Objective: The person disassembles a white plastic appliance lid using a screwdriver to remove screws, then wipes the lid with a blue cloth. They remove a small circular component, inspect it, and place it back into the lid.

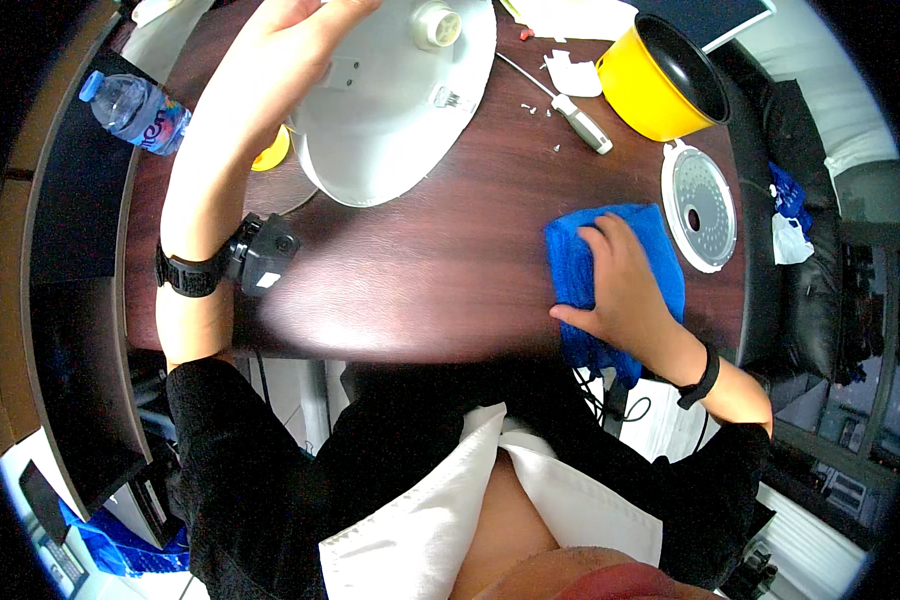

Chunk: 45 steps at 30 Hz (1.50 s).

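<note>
My left hand [305,22], partly cut off by the upper edge of the view, is closed at the rim of a large white dished shell [380,140]. The shell leans toward me, showing its smooth inside with a round cream fitting [437,26] and a small metal bracket [452,97]. A black camera device [265,252] is strapped to my left wrist. On the right, my right hand [620,285] lies over a folded blue cloth [660,235], thumb and fingers apart. How firmly the fingertips press into the cloth cannot be seen.
A screwdriver [582,124] and loose screws [532,109] lie beyond the cloth. Nearby are a yellow pot [642,88] with a black interior, a white fragment [573,73] and a perforated grey disc [702,190]. A water bottle [135,112] stands left, and a yellow object [272,150] shows behind the shell.
</note>
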Motion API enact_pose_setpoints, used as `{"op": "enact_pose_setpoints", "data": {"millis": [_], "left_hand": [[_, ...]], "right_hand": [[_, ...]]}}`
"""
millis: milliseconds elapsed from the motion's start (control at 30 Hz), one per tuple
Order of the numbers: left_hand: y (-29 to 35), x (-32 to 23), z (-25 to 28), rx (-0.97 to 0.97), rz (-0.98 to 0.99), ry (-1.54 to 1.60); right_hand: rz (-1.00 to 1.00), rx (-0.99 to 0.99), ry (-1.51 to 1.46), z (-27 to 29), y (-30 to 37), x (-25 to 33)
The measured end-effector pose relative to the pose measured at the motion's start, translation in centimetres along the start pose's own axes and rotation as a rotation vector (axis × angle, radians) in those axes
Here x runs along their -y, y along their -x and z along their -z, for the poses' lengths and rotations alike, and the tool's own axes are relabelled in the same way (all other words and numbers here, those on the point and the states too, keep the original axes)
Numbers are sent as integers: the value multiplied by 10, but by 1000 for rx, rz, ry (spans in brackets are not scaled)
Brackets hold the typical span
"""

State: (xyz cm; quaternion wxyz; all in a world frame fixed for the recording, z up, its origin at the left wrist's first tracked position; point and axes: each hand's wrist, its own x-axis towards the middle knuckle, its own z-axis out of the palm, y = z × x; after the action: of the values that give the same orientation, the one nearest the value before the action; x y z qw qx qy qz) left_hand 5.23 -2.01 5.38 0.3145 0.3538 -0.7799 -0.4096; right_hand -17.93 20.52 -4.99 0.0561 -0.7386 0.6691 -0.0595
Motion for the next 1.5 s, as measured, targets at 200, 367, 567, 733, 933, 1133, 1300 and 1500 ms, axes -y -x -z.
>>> {"op": "enact_pose_setpoints", "data": {"millis": [200, 367, 567, 733, 933, 1133, 1300, 1500], "left_hand": [[2, 7, -4, -27, -192, -24], [2, 5, -5, 6, -156, 18], [7, -2, -11, 19, -114, 41], [0, 11, -8, 27, -134, 77], [-1, 16, -9, 97, -173, 160], [3, 13, -10, 109, -295, 70], [16, -20, -13, 131, -135, 76], [12, -22, -18, 50, -105, 6]], "right_hand": [[-243, 222, 95, -4, 2, 1], [-216, 101, -159, -9, -3, -30], [-317, -97, -765, 13, -31, -11], [-273, -12, -1028, -7, -60, 1], [-163, -133, -836, -15, -100, 27], [88, -255, -198, -32, -142, 42], [165, -134, -96, -45, -158, 43], [324, 38, -263, -43, -154, 53]]}}
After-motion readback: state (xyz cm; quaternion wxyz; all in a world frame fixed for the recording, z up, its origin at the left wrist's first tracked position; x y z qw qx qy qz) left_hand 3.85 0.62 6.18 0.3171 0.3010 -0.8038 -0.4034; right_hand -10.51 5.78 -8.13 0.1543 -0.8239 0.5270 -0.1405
